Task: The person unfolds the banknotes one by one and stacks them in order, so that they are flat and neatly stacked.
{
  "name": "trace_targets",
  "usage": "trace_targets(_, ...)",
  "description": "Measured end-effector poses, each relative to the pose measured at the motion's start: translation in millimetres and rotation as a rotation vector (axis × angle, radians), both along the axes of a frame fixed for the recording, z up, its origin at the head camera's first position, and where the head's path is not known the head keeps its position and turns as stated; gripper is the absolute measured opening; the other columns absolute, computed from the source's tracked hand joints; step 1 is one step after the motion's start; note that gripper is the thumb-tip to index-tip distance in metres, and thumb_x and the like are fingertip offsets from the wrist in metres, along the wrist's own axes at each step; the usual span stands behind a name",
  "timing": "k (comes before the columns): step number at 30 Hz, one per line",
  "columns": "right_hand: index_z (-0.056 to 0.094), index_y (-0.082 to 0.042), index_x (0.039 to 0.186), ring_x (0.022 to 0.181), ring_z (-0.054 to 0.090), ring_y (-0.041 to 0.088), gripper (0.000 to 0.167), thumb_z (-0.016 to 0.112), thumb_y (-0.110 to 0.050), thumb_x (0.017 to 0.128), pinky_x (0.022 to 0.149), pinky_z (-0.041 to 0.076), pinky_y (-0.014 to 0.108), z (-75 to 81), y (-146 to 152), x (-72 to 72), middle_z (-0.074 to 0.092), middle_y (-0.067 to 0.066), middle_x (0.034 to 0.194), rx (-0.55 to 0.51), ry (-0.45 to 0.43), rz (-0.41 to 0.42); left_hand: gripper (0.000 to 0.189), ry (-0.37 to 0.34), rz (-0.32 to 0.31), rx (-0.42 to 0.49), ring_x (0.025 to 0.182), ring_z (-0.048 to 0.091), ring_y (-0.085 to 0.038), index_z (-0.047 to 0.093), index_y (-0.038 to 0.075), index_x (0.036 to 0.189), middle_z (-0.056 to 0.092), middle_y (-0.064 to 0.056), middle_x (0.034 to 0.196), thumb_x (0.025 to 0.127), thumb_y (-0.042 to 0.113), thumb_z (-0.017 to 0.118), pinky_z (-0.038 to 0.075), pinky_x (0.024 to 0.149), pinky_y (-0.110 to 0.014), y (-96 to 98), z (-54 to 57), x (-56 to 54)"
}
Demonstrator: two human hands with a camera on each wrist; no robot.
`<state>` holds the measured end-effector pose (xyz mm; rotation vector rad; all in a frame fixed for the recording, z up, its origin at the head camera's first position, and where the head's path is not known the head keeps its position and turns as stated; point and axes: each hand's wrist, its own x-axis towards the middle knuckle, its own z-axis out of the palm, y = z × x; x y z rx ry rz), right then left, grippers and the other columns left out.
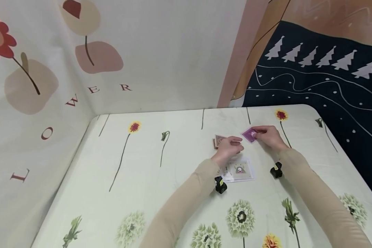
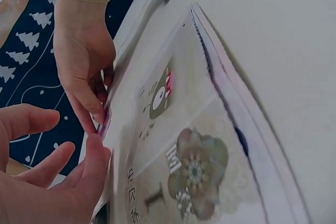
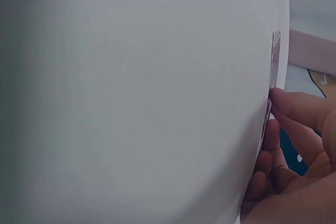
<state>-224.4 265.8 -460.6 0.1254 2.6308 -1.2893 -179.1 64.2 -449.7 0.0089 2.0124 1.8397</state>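
Observation:
A small purple printed card lies at a slant near the table's far side. My right hand pinches its right corner between thumb and fingertips; in the right wrist view the card shows as a thin edge beside the thumb. My left hand is held just left of it, fingers loosely bent with nothing between them. Partly behind that hand is a small stack of brownish cards. Nearer me lies a stack of pale printed notes, the top one bearing a cartoon figure, a flower and a 1.
A white flower-patterned cloth covers the table. Black wrist devices sit at the left cuff and right cuff. A pale curtain hangs behind, with a dark tree-patterned cloth at the right.

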Motion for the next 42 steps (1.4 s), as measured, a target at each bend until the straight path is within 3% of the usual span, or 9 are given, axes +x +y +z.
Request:
trace_targets(4, 0.05, 0.004, 0.136, 0.114, 0.044, 0.035, 0.043, 0.057, -0.007, 0.095, 0.094, 0.041, 0.043, 0.7, -3, 1.7, 0.046, 0.029, 0.137, 0.005, -0.01, 0.011, 0.038, 0.008, 0.021, -0.001, 0.094, 0.063, -0.021, 0.063, 0.003, 0.121, 0.061, -0.009, 0.109, 0.083, -0.002, 0.066, 0.054, 0.08, -0.027, 5.0, -1.8, -3.3)
trace_targets(9, 0.049, 0.003, 0.137, 0.11, 0.042, 0.033, 0.046, 0.058, -0.005, 0.093, 0.09, 0.041, 0.041, 0.0, -7, 3.2, 0.044, 0.029, 0.137, 0.016, -0.004, 0.022, 0.045, 0.031, 0.029, -0.018, 0.112, 0.057, -0.024, 0.062, 0.006, 0.124, 0.059, -0.014, 0.124, 0.08, -0.001, 0.068, 0.051, 0.088, -0.029, 11.3, -2.9, -6.9)
trace_targets(13, 0.051, 0.003, 0.136, 0.113, 0.042, 0.034, 0.046, 0.062, -0.005, 0.091, 0.092, 0.041, 0.043, -1.7, -10, 4.1, 0.045, 0.028, 0.138, 0.028, 0.012, 0.031, 0.049, 0.022, 0.021, 0.002, 0.12, 0.053, -0.027, 0.058, 0.006, 0.128, 0.055, -0.016, 0.13, 0.08, 0.002, 0.069, 0.048, 0.094, -0.031, 14.4, -3.6, -9.0)
trace_targets(18, 0.053, 0.003, 0.134, 0.119, 0.042, 0.037, 0.045, 0.063, -0.004, 0.09, 0.099, 0.04, 0.048, -2.9, -11, 5.7, 0.046, 0.028, 0.138, 0.017, 0.032, 0.024, 0.05, -0.015, 0.04, 0.069, 0.12, 0.053, -0.027, 0.056, 0.007, 0.128, 0.055, -0.016, 0.13, 0.08, 0.001, 0.07, 0.046, 0.097, -0.033, 16.1, -5.8, -10.3)
trace_targets(25, 0.051, 0.003, 0.135, 0.123, 0.04, 0.041, 0.047, 0.063, -0.006, 0.091, 0.101, 0.039, 0.052, -6.0, -8, 5.9, 0.043, 0.028, 0.139, 0.008, 0.024, 0.019, 0.047, -0.043, 0.082, 0.25, 0.106, 0.059, -0.023, 0.054, 0.002, 0.126, 0.058, -0.019, 0.122, 0.081, -0.004, 0.067, 0.046, 0.097, -0.037, 17.5, -12.4, -13.0)
trace_targets(31, 0.053, 0.004, 0.133, 0.129, 0.037, 0.044, 0.045, 0.064, -0.007, 0.091, 0.105, 0.034, 0.054, -7.7, -8, 6.9, 0.044, 0.029, 0.139, 0.011, 0.038, 0.022, 0.044, -0.043, 0.114, 0.321, 0.103, 0.058, -0.021, 0.053, -0.001, 0.125, 0.057, -0.021, 0.122, 0.083, -0.005, 0.064, 0.048, 0.094, -0.035, 19.6, -15.9, -13.7)
trace_targets(36, 0.051, 0.006, 0.134, 0.13, 0.035, 0.047, 0.047, 0.063, -0.005, 0.09, 0.106, 0.032, 0.056, -2.7, -8, 12.0, 0.041, 0.031, 0.14, 0.013, 0.038, 0.049, 0.045, -0.031, 0.146, 0.309, 0.104, 0.056, -0.023, 0.053, 0.002, 0.124, 0.055, -0.017, 0.12, 0.081, -0.005, 0.065, 0.047, 0.093, -0.035, 20.8, -17.6, -12.2)
trace_targets(42, 0.045, 0.009, 0.137, 0.131, 0.031, 0.049, 0.051, 0.061, -0.004, 0.09, 0.107, 0.028, 0.057, 1.4, -9, 19.4, 0.037, 0.034, 0.141, 0.016, 0.009, 0.091, 0.04, 0.002, 0.205, 0.197, 0.099, 0.057, -0.021, 0.058, 0.003, 0.118, 0.059, -0.012, 0.111, 0.079, -0.006, 0.065, 0.05, 0.087, -0.032, 26.6, -20.2, -14.1)
